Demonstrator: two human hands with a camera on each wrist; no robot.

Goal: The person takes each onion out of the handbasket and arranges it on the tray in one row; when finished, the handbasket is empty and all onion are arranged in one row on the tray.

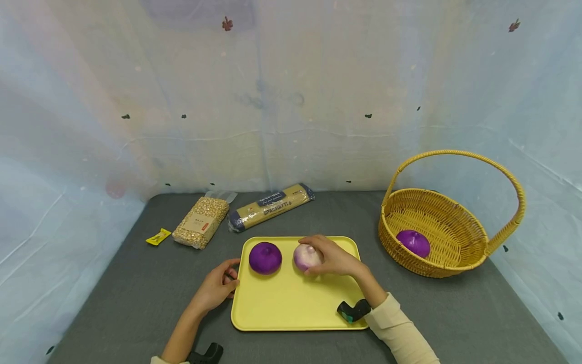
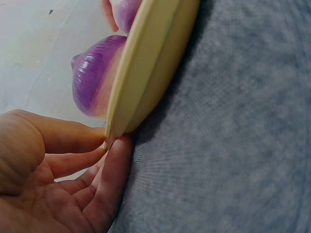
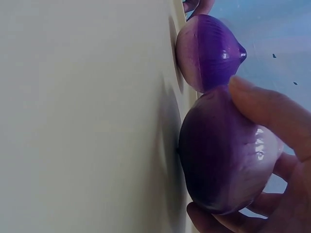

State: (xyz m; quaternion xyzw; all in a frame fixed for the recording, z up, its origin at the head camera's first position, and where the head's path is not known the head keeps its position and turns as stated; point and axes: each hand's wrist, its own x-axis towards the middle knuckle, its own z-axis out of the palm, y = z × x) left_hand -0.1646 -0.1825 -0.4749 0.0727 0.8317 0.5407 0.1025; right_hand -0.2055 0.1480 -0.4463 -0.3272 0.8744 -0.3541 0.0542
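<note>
Her right hand (image 1: 334,257) grips the pale onion (image 1: 305,257), left hand (image 1: 217,286) pinching the tray (image 1: 291,308) rim; that slick skin could slip.

1. My head camera looks forward and down from well above the yellow tray (image 1: 291,308).
2. My left wrist camera sits low, just beside the tray's rim (image 2: 146,63).
3. My right wrist camera faces across the tray (image 3: 82,116), very close; all three share it.
</note>
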